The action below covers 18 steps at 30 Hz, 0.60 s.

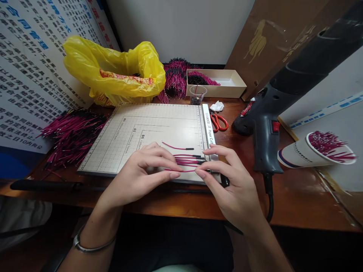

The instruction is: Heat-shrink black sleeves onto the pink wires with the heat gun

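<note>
Between my two hands stretches a short magenta wire (187, 171), low over the front of the paper cutter board (161, 130). My left hand (150, 164) is closed, pinching the wire between thumb and fingers. At its other end my right hand (224, 172) pinches it too, hiding that tip. Just behind the fingers, several magenta wires with black ends (187, 160) lie side by side on the board. A single wire (177, 147) with a black end rests a little farther back, apart from them.
Behind the board stand a yellow plastic bag (113, 75), a cardboard box of wires (227, 90) and a small clear cup (197, 95). Red-handled scissors (219, 121), a heat gun (266, 132) and a paper cup of wires (306, 153) are at right. A wire pile (76, 132) lies left.
</note>
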{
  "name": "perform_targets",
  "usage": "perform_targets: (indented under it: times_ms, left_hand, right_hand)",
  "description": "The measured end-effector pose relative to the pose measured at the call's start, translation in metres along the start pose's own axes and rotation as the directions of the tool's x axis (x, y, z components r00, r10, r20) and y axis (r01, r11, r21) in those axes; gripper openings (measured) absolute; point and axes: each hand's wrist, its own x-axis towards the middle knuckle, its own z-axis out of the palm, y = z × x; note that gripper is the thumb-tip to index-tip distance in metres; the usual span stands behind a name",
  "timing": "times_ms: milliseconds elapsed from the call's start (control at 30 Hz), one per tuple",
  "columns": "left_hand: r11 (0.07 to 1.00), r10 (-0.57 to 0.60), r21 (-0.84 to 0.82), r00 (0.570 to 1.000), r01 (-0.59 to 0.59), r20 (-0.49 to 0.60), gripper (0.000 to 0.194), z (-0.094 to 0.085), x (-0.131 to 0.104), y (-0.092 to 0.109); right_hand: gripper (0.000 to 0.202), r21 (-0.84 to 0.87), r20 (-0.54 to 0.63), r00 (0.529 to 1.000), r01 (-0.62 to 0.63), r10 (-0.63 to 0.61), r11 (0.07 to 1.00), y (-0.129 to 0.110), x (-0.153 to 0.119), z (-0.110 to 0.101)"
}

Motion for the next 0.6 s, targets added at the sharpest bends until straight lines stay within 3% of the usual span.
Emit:
perform_targets:
  times_ms: [200,367,500,600]
  left_hand:
    - [0.999,-0.007,0.040,1.000,0.006,0.006,0.013,-0.0029,-0.0003,0.0022]
    - [0.998,-0.042,0.042,0.997,0.045,-0.058,0.016,-0.0027,-0.0012,0.0006]
    - [0.999,0.025,-0.040,0.994,-0.029,-0.104,0.012,-0.0002,-0.0028,-0.0016]
    - [1.000,0.003,-0.006,0.995,-0.004,-0.101,0.007,-0.0004,-0.0038,-0.0003]
  right_hand:
    - [0.012,0.033,0.095,0.994,-0.063,0.060,0.997,0.0006,0.0012,-0.0059]
    - [0.010,0.058,0.133,0.988,-0.090,0.081,0.994,0.0000,0.0011,-0.0099]
    - [0.012,0.082,0.135,0.987,-0.100,0.089,0.992,-0.0022,0.0019,-0.0107]
    - [0.012,0.028,0.101,0.992,-0.073,0.070,0.997,-0.0033,0.0014,-0.0097]
